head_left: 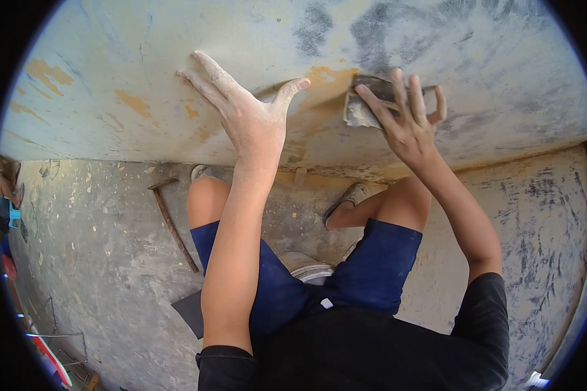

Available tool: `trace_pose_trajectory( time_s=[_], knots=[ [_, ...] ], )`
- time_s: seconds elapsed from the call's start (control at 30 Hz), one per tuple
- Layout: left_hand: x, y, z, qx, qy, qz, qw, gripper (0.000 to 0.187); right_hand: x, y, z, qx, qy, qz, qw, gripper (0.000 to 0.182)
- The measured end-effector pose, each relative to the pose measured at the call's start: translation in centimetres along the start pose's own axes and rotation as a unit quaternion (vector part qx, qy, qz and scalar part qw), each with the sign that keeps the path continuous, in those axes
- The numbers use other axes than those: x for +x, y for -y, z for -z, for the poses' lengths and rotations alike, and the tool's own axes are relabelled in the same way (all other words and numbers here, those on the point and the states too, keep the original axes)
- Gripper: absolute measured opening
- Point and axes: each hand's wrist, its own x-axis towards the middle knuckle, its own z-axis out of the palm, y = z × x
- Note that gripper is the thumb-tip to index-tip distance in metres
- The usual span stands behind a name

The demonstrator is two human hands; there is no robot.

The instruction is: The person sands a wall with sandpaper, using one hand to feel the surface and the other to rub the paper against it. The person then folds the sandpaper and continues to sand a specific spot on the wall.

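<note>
The sandpaper point(365, 104) is a worn, grey, dusty sheet lying flat on the pale panel point(143, 78), its long side running roughly left to right. The right hand point(407, 120) presses it with spread fingers; the left hand point(251, 120) rests splayed and empty on the panel nearby.

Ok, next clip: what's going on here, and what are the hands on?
A person crouches on a concrete floor facing a large pale grey panel with orange-brown patches. The dusty left hand is spread flat against the panel. The right hand presses a grey rectangular sanding pad to it, beside an orange-brown patch. A rusty hammer lies on the floor by the left knee.
</note>
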Motion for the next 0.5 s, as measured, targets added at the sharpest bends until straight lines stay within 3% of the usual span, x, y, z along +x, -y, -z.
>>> trace_pose_trajectory(
  time_s=[0.13,0.37,0.5],
  knots=[
    [-0.1,0.2,-0.1,0.014,0.005,0.000,1.000,0.153,3.8,2.1,0.3,-0.001,-0.002,0.022,1.000,0.048],
    [-0.2,0.2,-0.1,0.006,0.004,-0.003,1.000,0.154,-0.1,-0.9,0.5,-0.011,0.006,0.000,1.000,0.048],
    [-0.2,0.5,-0.2,0.020,0.003,-0.009,1.000,0.154,3.0,1.1,0.9,0.005,0.020,0.016,1.000,0.048]
  ],
)
